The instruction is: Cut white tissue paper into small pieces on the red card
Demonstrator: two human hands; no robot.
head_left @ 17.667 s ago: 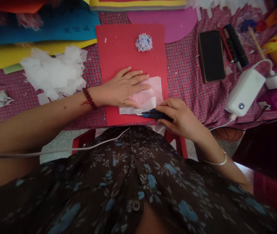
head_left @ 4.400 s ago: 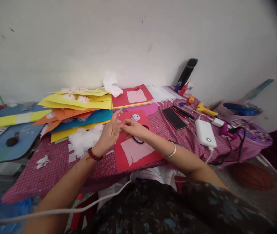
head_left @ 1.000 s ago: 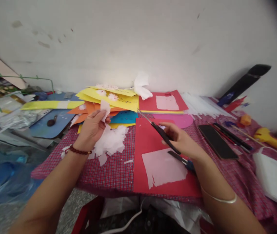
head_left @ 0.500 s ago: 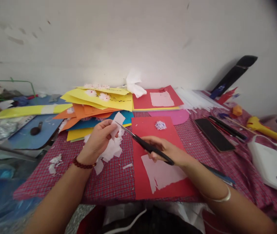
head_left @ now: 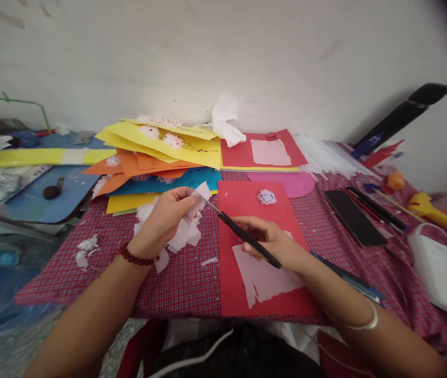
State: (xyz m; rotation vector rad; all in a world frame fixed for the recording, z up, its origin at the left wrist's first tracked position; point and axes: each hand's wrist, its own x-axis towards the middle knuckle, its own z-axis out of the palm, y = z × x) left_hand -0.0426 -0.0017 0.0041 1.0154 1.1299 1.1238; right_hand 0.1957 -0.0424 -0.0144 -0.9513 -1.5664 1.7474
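Observation:
My left hand [head_left: 162, 220] is closed on a small piece of white tissue paper [head_left: 202, 197], held up over the checked tablecloth. My right hand [head_left: 273, 241] grips black scissors [head_left: 239, 231], whose blades point left and reach the tissue piece at their tip. Under my right hand lies a red card [head_left: 247, 210] with a torn sheet of pale tissue [head_left: 265, 278] on it and a small white-and-blue paper pom-pom [head_left: 266, 197] near its far end. A heap of white tissue scraps [head_left: 184, 236] lies just below my left hand.
Stacked yellow, orange and blue card sheets [head_left: 160, 152] lie at the back left, another red card [head_left: 263, 152] behind. A black phone [head_left: 354, 216], pens [head_left: 376, 207], a white power bank [head_left: 442, 273] and a yellow glue gun [head_left: 434, 210] sit to the right. The wall is close behind.
Both hands have drawn together since a second ago: the scissors swung left from over the red card and their tip now meets the tissue piece in my left hand.

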